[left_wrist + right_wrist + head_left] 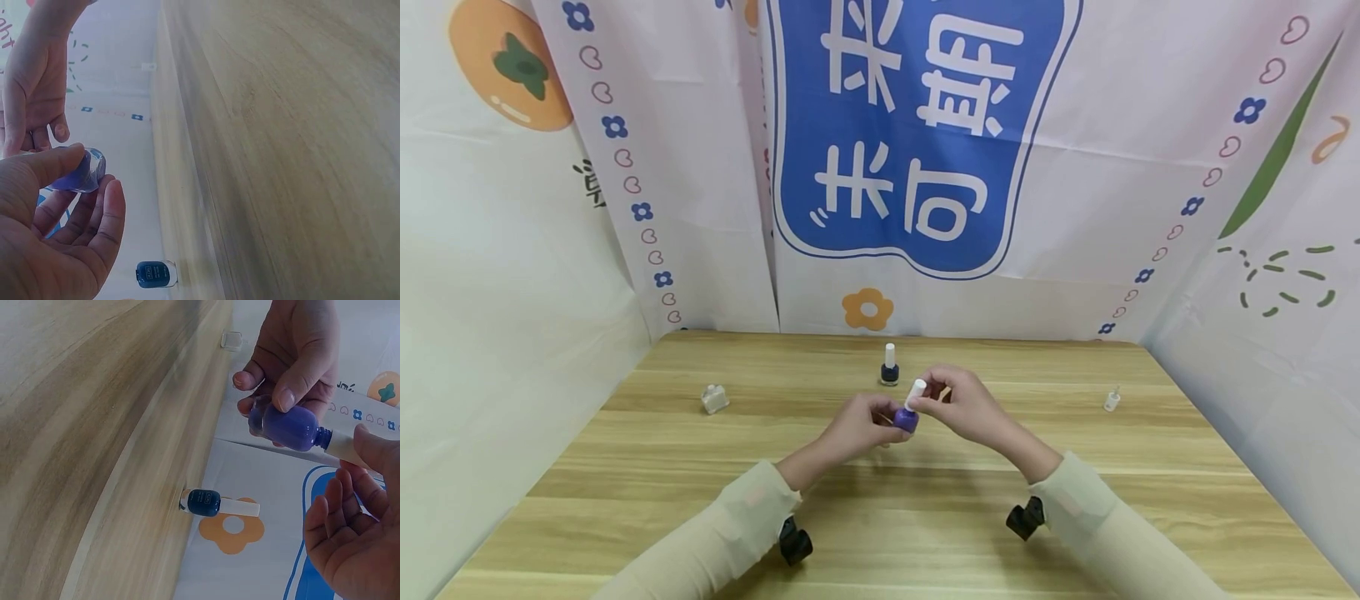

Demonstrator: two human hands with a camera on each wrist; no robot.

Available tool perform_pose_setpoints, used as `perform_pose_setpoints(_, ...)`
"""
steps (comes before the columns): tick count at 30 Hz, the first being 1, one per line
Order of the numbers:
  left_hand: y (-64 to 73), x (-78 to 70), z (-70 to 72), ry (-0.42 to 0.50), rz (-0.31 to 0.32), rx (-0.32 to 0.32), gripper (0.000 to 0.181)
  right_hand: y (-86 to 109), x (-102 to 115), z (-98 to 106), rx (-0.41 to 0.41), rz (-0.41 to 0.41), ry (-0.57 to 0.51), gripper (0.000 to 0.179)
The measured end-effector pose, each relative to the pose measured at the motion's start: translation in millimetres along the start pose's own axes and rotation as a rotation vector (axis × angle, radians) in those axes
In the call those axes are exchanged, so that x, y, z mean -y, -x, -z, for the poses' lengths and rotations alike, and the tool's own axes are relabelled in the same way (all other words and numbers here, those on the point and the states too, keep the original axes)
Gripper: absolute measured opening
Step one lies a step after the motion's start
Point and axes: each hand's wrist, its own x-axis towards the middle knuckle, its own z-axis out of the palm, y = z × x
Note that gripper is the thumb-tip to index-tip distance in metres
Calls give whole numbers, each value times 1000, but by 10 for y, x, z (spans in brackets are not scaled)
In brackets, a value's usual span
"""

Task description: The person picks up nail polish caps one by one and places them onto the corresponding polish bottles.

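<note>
Above the middle of the table, my left hand [859, 427] grips a purple nail polish bottle [290, 427] by its glass body. My right hand [961, 402] pinches the bottle's white cap [916, 393] between thumb and fingers. Part of the threaded neck [322, 439] shows between cap and glass in the right wrist view. The bottle is held tilted, its cap leaning to the right in the head view. Just behind the hands, a dark blue nail polish bottle [890, 372] with a white cap stands upright on the table.
A small clear bottle [715, 399] without a cap is on the table at the left. At the right, a white cap [1112, 402] stands with its thin brush upward. A printed cloth [715, 250] hangs along the back edge of the wooden table [647, 467].
</note>
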Motion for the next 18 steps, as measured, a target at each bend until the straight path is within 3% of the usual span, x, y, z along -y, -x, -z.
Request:
perform_pose_setpoints(11,15,-28,-23,26,9,-4,22,13,-18,-24,16,-8,-12,8)
perform_pose_setpoints(15,89,-203,-22,28,16,-4,20,16,-29,-47,-1,-23,2,9)
perform_pose_setpoints(18,75,-183,-28,30,16,-2,21,24,-32,-72,-20,-43,4,12)
